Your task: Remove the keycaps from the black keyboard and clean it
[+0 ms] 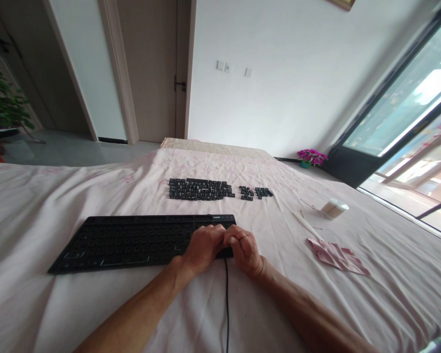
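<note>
A black keyboard (132,241) lies on a table under a pale pink cloth (40,215), its cable (227,304) running toward me. Most of its keycaps are off. Both hands rest on its right end. My left hand (203,246) is curled, fingers bent down onto the keyboard. My right hand (243,249) is closed beside it, fingers pinched together against the left hand; what they hold is hidden. Removed black keycaps (200,189) lie in rows beyond the keyboard, with two smaller groups of keycaps (256,192) to their right.
A folded pink cloth (336,255) lies right of my hands. A small round white container (333,208) and a thin white stick (306,224) sit farther right. Purple flowers (312,157) stand on the floor by the glass door; a plant (0,98) at far left.
</note>
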`<action>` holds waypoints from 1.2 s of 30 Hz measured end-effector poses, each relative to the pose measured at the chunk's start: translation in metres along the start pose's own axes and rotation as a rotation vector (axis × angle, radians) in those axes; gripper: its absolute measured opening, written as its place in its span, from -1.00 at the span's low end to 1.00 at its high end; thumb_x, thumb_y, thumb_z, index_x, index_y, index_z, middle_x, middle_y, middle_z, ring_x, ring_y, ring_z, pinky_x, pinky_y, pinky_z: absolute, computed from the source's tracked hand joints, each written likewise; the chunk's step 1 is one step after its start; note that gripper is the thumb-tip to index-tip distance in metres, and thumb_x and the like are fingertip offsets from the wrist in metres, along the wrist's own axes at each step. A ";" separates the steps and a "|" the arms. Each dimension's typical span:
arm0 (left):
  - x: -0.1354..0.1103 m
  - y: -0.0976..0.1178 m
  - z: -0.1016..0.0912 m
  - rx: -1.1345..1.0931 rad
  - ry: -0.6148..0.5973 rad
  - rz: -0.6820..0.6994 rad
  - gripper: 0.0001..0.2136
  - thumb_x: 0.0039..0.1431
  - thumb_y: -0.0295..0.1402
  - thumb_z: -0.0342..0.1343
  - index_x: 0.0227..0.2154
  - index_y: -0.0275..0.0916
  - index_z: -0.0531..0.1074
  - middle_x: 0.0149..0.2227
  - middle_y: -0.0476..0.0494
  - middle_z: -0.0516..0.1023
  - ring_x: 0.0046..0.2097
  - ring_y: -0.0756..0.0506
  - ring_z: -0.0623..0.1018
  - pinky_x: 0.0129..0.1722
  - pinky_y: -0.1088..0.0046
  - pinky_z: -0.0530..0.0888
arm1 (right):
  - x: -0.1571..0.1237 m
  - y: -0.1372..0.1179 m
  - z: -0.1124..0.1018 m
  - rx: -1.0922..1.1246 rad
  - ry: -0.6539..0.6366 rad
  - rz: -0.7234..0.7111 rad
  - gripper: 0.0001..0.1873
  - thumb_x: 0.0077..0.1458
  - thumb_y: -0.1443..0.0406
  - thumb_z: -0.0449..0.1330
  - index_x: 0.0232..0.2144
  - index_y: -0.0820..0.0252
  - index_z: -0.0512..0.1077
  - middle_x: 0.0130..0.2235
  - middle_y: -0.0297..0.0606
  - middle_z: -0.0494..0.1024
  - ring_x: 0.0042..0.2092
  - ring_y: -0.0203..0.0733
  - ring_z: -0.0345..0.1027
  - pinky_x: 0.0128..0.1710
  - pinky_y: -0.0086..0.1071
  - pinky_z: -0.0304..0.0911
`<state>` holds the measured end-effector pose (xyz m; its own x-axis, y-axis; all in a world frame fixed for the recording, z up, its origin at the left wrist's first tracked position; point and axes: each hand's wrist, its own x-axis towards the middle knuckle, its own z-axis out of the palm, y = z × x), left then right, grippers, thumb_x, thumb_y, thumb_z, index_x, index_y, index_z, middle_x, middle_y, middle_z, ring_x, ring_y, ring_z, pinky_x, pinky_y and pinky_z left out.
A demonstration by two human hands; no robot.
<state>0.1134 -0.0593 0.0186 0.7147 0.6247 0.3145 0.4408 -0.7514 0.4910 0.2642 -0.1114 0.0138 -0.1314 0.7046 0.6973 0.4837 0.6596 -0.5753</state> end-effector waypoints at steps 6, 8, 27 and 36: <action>0.001 -0.001 -0.002 -0.188 0.025 -0.090 -0.76 0.28 -0.17 -0.11 -0.32 -0.17 0.38 -0.32 0.01 0.47 -0.32 -0.02 0.47 -0.34 0.49 0.29 | 0.013 -0.008 0.002 0.019 0.085 0.107 -0.68 0.27 0.26 -0.08 -0.48 0.17 0.34 -0.47 -0.27 0.40 -0.42 -0.26 0.31 -0.38 -0.36 0.27; 0.001 -0.003 -0.002 -0.301 0.046 -0.088 -0.82 0.25 -0.24 -0.05 -0.32 -0.19 0.39 -0.30 0.01 0.49 -0.28 -0.03 0.48 -0.29 0.49 0.33 | 0.015 -0.009 0.001 0.000 0.070 0.105 -0.69 0.26 0.26 -0.08 -0.46 0.17 0.37 -0.44 -0.26 0.42 -0.38 -0.25 0.32 -0.33 -0.35 0.28; 0.008 -0.016 0.003 -0.726 0.191 -0.250 -0.53 0.00 -0.55 0.09 0.03 -0.21 0.25 -0.18 -0.10 0.53 -0.28 0.01 0.57 -0.18 0.44 0.50 | 0.015 0.010 -0.010 -0.411 -0.156 0.359 -0.90 0.08 0.26 0.19 -0.33 0.12 0.50 -0.34 -0.31 0.52 -0.31 -0.23 0.38 -0.30 -0.42 0.21; 0.008 -0.015 0.007 -0.644 0.186 -0.252 -0.56 0.03 -0.47 0.06 0.04 -0.20 0.27 -0.12 -0.14 0.50 -0.28 -0.02 0.58 -0.14 0.34 0.49 | 0.026 0.053 -0.062 -0.416 0.054 0.573 -0.79 0.03 0.17 0.18 -0.34 0.11 0.56 -0.37 -0.32 0.58 -0.39 -0.23 0.39 -0.34 -0.40 0.25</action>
<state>0.1164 -0.0451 0.0078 0.5039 0.8317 0.2333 0.1313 -0.3407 0.9310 0.3402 -0.0744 0.0280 0.2802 0.8898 0.3601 0.7558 0.0267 -0.6543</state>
